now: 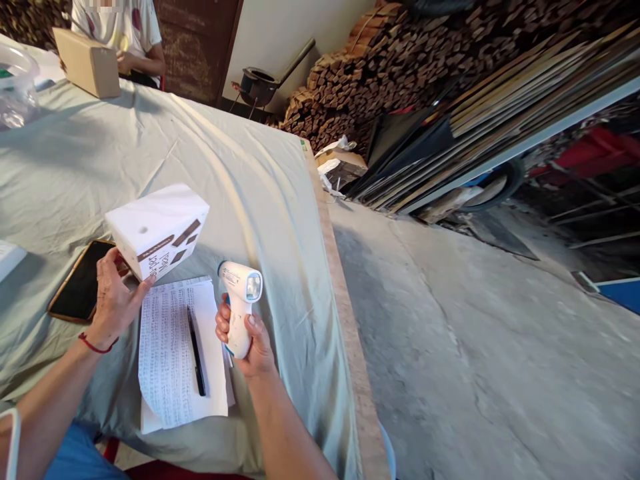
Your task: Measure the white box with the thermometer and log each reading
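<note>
My right hand (257,350) is wrapped round the handle of a white and blue infrared thermometer (239,283), held above the table with its small display facing me. My left hand (114,293) grips the near lower corner of a white box (159,217) with dark printing on its side, the thumb in front and the fingers at the left. Below the box lie sheets of paper (165,353) covered with handwriting. A black pen (196,350) rests on the sheets. Partly behind my left hand, a dark phone (75,283) lies on the cloth.
A pale green cloth (280,220) covers the table, whose wooden edge (345,313) runs along the right. Across the table a person (145,47) holds a cardboard box (87,63). A clear plastic tub (17,87) stands at the far left. Stacked firewood (345,87) lies beyond.
</note>
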Demonstrator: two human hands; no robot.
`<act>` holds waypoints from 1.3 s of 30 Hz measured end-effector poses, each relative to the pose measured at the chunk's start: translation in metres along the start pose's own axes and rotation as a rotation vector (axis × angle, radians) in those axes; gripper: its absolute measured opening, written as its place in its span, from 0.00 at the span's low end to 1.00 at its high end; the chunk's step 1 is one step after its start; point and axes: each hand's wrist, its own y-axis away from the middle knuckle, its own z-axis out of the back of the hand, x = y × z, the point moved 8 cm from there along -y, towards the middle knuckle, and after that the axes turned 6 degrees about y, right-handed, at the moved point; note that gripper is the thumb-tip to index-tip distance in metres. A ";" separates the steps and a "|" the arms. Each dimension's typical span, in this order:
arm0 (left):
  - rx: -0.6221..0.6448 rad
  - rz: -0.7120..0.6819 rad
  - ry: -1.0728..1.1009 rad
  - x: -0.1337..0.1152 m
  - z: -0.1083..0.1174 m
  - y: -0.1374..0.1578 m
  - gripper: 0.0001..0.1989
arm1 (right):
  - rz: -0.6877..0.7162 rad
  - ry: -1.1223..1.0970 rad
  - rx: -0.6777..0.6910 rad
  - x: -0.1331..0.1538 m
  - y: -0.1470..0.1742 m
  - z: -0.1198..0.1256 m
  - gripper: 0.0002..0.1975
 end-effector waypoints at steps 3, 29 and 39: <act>0.015 -0.024 -0.059 0.004 -0.005 -0.002 0.41 | -0.041 -0.018 0.025 -0.005 -0.001 -0.001 0.28; 0.664 -0.427 -0.218 -0.053 -0.052 0.063 0.12 | 0.495 1.636 -0.628 0.034 0.006 0.050 0.23; 0.687 -0.431 -0.311 -0.054 -0.063 0.067 0.21 | 0.498 1.484 -0.066 -0.011 0.019 -0.013 0.18</act>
